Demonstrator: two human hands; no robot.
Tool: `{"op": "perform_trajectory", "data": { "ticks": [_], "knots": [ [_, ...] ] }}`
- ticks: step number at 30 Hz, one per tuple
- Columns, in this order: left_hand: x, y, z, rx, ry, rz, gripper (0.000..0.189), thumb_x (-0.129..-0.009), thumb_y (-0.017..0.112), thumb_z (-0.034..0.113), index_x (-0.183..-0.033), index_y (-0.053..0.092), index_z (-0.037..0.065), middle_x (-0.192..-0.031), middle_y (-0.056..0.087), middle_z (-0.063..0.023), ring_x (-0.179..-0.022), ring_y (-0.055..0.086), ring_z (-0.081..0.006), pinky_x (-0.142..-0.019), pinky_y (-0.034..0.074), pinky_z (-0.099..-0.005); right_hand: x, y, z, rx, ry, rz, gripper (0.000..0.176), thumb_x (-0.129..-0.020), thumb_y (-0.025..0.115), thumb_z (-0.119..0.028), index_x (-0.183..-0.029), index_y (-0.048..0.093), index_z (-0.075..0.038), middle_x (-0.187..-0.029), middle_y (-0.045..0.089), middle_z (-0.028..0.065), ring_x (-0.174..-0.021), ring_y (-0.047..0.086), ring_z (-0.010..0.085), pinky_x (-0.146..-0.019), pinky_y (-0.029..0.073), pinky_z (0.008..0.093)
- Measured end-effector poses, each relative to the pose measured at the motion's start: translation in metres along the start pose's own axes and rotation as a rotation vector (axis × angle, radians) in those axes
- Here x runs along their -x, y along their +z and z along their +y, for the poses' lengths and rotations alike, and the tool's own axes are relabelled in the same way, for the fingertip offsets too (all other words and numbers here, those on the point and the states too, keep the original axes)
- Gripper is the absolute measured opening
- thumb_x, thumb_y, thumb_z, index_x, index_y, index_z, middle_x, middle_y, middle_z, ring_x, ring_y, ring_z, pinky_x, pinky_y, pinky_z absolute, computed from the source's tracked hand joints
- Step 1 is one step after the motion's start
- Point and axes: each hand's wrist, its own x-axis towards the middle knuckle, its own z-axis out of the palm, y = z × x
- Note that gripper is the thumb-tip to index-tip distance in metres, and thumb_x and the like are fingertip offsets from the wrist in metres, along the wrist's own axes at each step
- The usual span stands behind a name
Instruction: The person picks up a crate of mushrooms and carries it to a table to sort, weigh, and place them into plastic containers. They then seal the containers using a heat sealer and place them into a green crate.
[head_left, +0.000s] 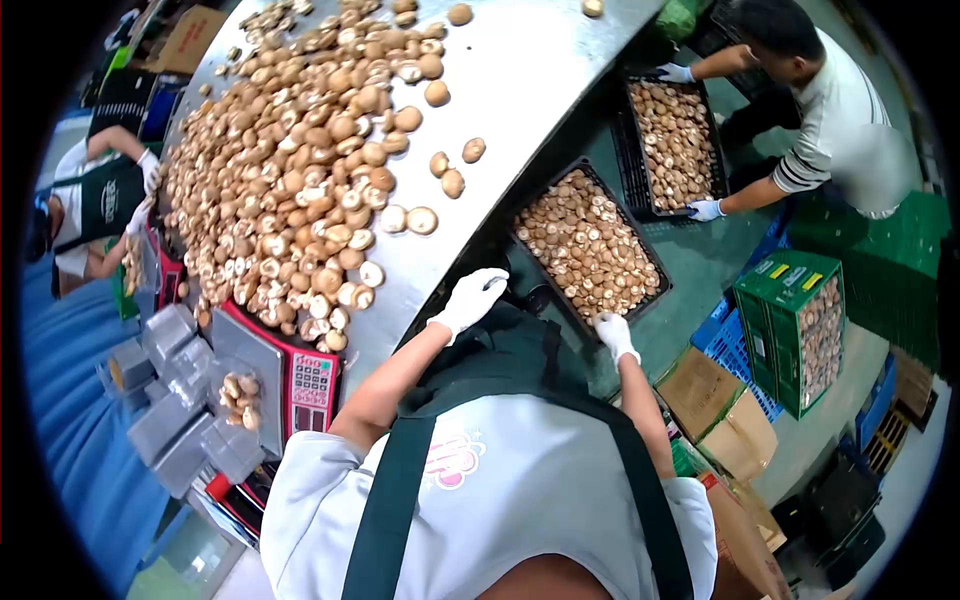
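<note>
Right arm angled down and outward, reaching to the black crate (629,216) of shiitake mushrooms (590,243), with the right hand (607,328) in its white glove right at the near end. Fingers bent toward the rim there, though hard to tell whether closed on it or just resting. Over to the left side now: elbow bent, forearm slanting forward, and the gloved left hand (474,298) out in front of the dark green apron (490,350), close to the edge of the metal bench (480,110). Fingers loosely curled there, half open, apparently around nothing. Up on that bench, a big spread of loose mushrooms (290,160), with a red-framed scale (310,380) beside it. Beyond the black crate, a second crate (717,130), also full, between the gloved hands of a person (835,125) in striped sleeves.
</note>
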Motion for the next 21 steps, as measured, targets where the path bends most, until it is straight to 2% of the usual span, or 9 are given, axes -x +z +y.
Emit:
{"op": "perform_trajectory", "data": {
  "ticks": [2, 7, 11, 13, 14, 15, 17, 18, 21],
  "knots": [
    [0.022, -0.024, 0.025, 0.005, 0.116, 0.13, 0.023, -0.085, 0.054, 0.016, -0.103, 0.061, 0.003, -0.1, 0.063, -0.0118, -0.094, 0.06, -0.0234, -0.084, 0.045, -0.03, 0.004, -0.015, -0.004, -0.086, 0.036, 0.025, 0.029, -0.077, 0.054, -0.029, -0.094, 0.066, -0.008, -0.092, 0.063, 0.0202, -0.091, 0.06, 0.0332, -0.083, 0.046, 0.0368],
    [0.064, -0.084, 0.029, -0.244, 0.372, 0.642, 0.023, -0.08, 0.056, 0.004, -0.103, 0.061, 0.005, -0.101, 0.062, -0.0123, -0.095, 0.058, -0.0262, -0.083, 0.045, -0.0334, -0.004, -0.052, -0.091, -0.322, -0.18, 0.228, 0.021, -0.083, 0.057, -0.019, -0.097, 0.065, -0.006, -0.089, 0.066, 0.016, -0.084, 0.063, 0.0233, -0.077, 0.047, 0.0313],
    [0.084, -0.114, 0.007, -0.613, 0.255, 0.914, 0.033, -0.077, 0.06, 0.018, -0.108, 0.058, 0.008, -0.121, 0.048, -0.0142, -0.115, 0.043, -0.0327, -0.095, 0.031, -0.0446, 0.025, -0.098, -0.216, -0.377, -0.702, 0.505, 0.022, -0.084, 0.057, -0.012, -0.104, 0.062, -0.004, -0.093, 0.066, 0.0129, -0.081, 0.062, 0.0167, -0.073, 0.047, 0.0296],
    [0.088, -0.119, -0.008, -0.638, 0.104, 0.9, 0.051, -0.074, 0.063, 0.03, -0.12, 0.05, 0.01, -0.134, 0.036, -0.0163, -0.127, 0.029, -0.0327, -0.102, 0.017, -0.0519, 0.045, -0.116, -0.276, -0.362, -0.681, 0.46, 0.023, -0.083, 0.058, -0.012, -0.105, 0.061, -0.005, -0.095, 0.065, 0.0136, -0.079, 0.061, 0.0199, -0.073, 0.047, 0.0319],
    [0.088, -0.119, -0.012, -0.67, 0.048, 0.88, 0.055, -0.074, 0.063, 0.034, -0.122, 0.048, 0.011, -0.135, 0.033, -0.0165, -0.128, 0.027, -0.0325, -0.102, 0.016, -0.0536, 0.029, -0.11, -0.286, -0.305, -0.823, 0.542, 0.026, -0.083, 0.059, -0.012, -0.108, 0.06, -0.005, -0.096, 0.064, 0.0146, -0.079, 0.061, 0.0239, -0.073, 0.048, 0.0331],
    [0.088, -0.12, -0.014, -0.702, -0.008, 0.861, 0.059, -0.074, 0.063, 0.037, -0.125, 0.046, 0.012, -0.137, 0.031, -0.0168, -0.129, 0.025, -0.0324, -0.102, 0.014, -0.0552, 0.027, -0.11, -0.301, -0.281, -0.738, 0.443, 0.035, -0.081, 0.062, -0.014, -0.113, 0.055, -0.002, -0.11, 0.059, 0.0178, -0.095, 0.059, 0.0267, -0.085, 0.045, 0.0333],
    [0.084, -0.121, -0.022, -0.709, -0.046, 0.835, 0.069, -0.071, 0.065, 0.041, -0.13, 0.041, 0.014, -0.139, 0.029, -0.0158, -0.13, 0.022, -0.0336, -0.102, 0.013, -0.0557, 0.015, -0.099, -0.327, -0.072, -0.946, 0.628, 0.05, -0.076, 0.067, -0.022, -0.117, 0.05, 0.002, -0.12, 0.05, 0.0237, -0.106, 0.049, 0.0348, -0.09, 0.04, 0.0396],
    [0.082, -0.12, -0.026, -0.733, -0.045, 0.824, 0.07, -0.07, 0.065, 0.042, -0.13, 0.042, 0.015, -0.139, 0.029, -0.0155, -0.13, 0.022, -0.0337, -0.102, 0.013, -0.0571, 0.008, -0.091, -0.335, -0.041, -0.946, 0.598, 0.062, -0.072, 0.069, -0.027, -0.12, 0.045, 0.005, -0.126, 0.042, 0.0276, -0.116, 0.04, 0.0403, -0.097, 0.034, 0.0432],
    [0.068, -0.122, -0.037, -0.763, -0.018, 0.863, 0.068, -0.069, 0.065, 0.047, -0.128, 0.045, 0.019, -0.138, 0.032, -0.0126, -0.129, 0.026, -0.0328, -0.099, 0.014, -0.0598, -0.002, -0.073, -0.358, 0.053, -1.031, 0.646, 0.072, -0.069, 0.071, -0.027, -0.125, 0.039, 0.004, -0.13, 0.033, 0.0322, -0.116, 0.038, 0.0453, -0.098, 0.032, 0.0454]
  ]
}}
